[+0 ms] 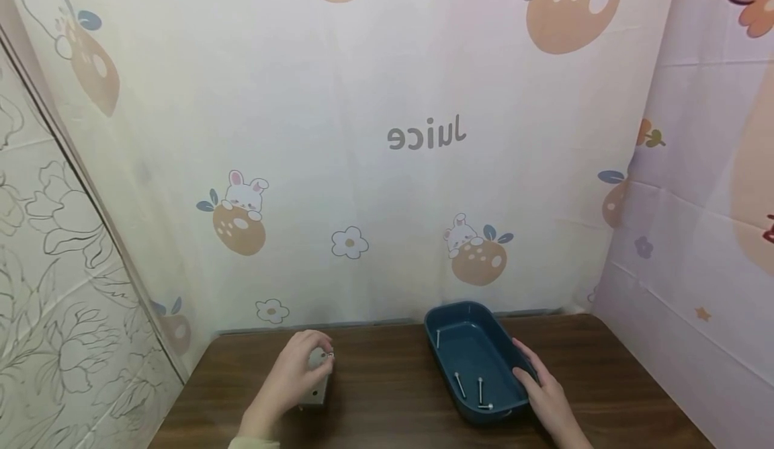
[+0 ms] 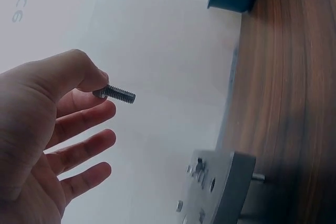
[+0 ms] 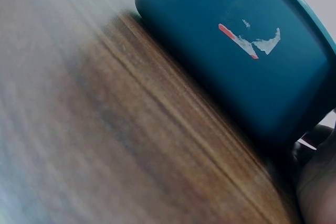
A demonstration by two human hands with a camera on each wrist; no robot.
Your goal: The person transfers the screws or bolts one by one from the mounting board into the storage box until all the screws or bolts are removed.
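My left hand (image 1: 300, 368) pinches a short threaded bolt (image 2: 118, 94) between thumb and index finger, the other fingers spread. In the left wrist view the bolt's threaded end points away from the fingertips. Below that hand stands a grey metal block (image 2: 223, 187) with holes, and bolts sit in some of them. A bolt end pokes out from its underside. My right hand (image 1: 547, 395) grips the right side of a dark blue tray (image 1: 525, 363), thumb over the rim. Inside the tray lie several bolts (image 1: 480, 390), most near its front end and one at the left wall.
The dark wooden table (image 1: 381, 395) runs back to a wall hung with printed cloth (image 1: 363, 187). More cloth hangs at the left and right sides. On the tray's outer wall is a torn sticker (image 3: 249, 40).
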